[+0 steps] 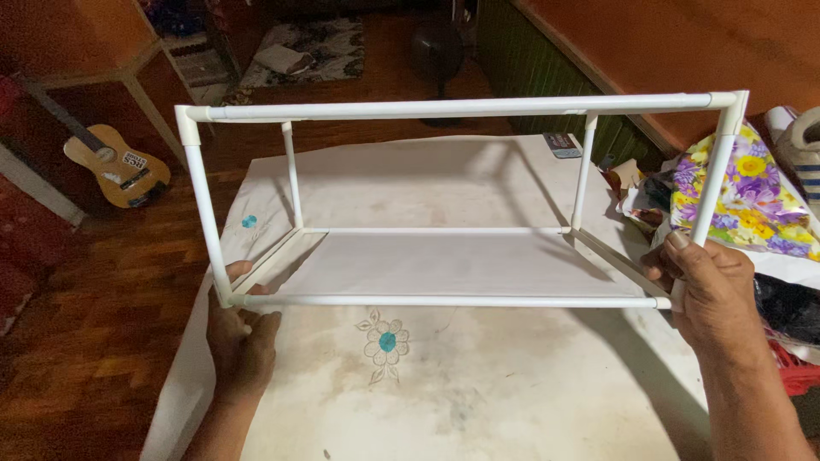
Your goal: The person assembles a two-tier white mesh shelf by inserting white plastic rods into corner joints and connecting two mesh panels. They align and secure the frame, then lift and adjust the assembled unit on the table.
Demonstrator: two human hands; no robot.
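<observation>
Both hands keep a closed grip on the white pipe frame (444, 205). The left hand (242, 335) holds the lower front corner on its own side, with the fingers wrapped under the corner joint and the thumb lying along the bottom pipe. The right hand (711, 286) is closed around the lower part of the front upright on the other side, thumb pointing up along the pipe.

This box-shaped frame of thin pipes stands over the middle of the worktop (478, 393), which is covered by a stained white cloth (530, 358) with an embroidered flower (386, 339). The long axis of the frame runs from left to right, parallel to the near edge of the worktop, so each hand is at one end of it and neither is nearer than the other. I cannot tell if the bottom pipes touch the cloth or are lifted a little.

Beside the right edge lies a flowered fabric (747, 201). On the wooden floor, past the far left corner, lies a small guitar (120, 166).
</observation>
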